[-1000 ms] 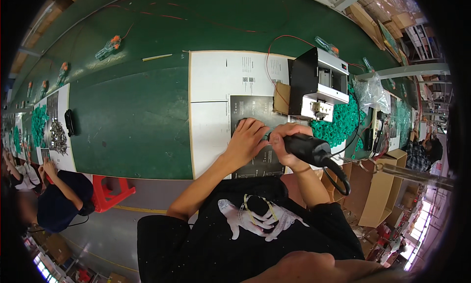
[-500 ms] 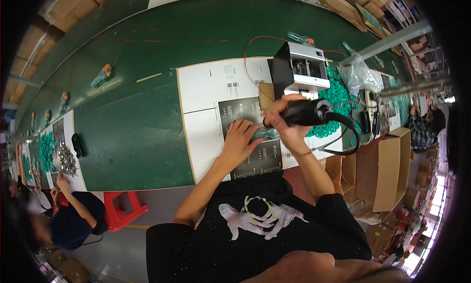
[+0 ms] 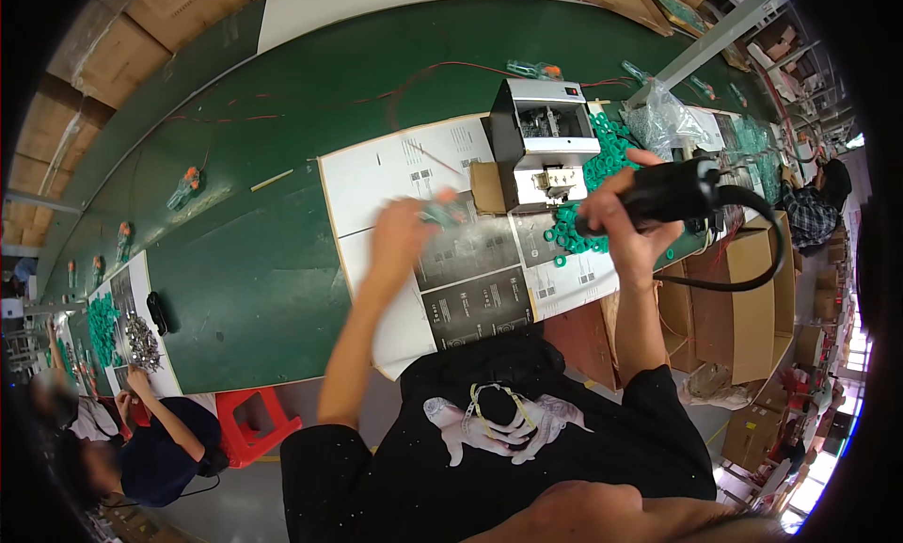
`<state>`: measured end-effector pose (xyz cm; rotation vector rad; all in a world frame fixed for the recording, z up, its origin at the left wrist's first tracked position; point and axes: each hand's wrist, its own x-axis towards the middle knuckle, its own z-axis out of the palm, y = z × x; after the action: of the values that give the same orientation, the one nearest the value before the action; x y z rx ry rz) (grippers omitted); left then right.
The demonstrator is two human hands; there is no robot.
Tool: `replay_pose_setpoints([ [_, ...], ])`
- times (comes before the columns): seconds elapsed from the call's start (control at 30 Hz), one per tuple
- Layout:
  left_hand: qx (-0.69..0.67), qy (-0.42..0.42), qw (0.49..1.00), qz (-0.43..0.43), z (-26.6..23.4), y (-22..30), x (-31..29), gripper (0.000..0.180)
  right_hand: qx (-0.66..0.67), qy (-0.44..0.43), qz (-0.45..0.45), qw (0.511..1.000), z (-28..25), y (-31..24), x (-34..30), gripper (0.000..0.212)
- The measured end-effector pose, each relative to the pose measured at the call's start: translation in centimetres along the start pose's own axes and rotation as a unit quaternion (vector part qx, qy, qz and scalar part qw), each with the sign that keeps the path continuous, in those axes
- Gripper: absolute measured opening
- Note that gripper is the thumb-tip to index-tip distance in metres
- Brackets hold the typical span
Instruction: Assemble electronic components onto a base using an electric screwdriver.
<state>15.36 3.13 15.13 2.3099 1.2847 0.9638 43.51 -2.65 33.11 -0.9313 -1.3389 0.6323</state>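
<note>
Head view: our blurred left hand (image 3: 401,231), fingers grasping a translucent green, orange-ended plastic device (image 3: 449,210) above black-and-white printed sheets (image 3: 478,304); our right hand (image 3: 634,234), fingers wrapped round a black cylindrical corded tool (image 3: 673,193).

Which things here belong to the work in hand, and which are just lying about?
In the work, it seems:
black corded tool, in the right hand
clear orange-ended piece, at the blurred left hand
perhaps green rings

Apparently just about:
pale stick
red stool
stacked cardboard boxes
</note>
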Motion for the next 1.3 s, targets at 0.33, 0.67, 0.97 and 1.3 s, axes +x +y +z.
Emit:
replay_pose_setpoints([
  [0.33, 0.202, 0.213, 0.952, -0.087, -8.0, -22.1, 11.7, 0.031, -0.008, 0.107, -0.003, 0.994, 1.1, 6.7, 4.2, 0.037],
  [0.67, -0.08, 0.043, 0.985, 0.149, 9.6, -12.0, 29.2, 0.042, 0.072, 0.015, 0.052, 0.996, 5.6, 4.8, 0.9, 0.041],
  [0.97, 0.106, -0.134, 0.98, 0.104, 14.0, -10.9, 32.7, 0.029, 0.106, 0.0, -0.022, 0.994, 6.0, 3.1, -2.3, 0.051],
  [1.3, -0.065, 0.067, 0.995, 0.017, -0.3, -12.2, 10.8, 0.036, 0.111, 0.001, -0.032, 0.993, 3.7, 5.9, 0.1, 0.051],
])
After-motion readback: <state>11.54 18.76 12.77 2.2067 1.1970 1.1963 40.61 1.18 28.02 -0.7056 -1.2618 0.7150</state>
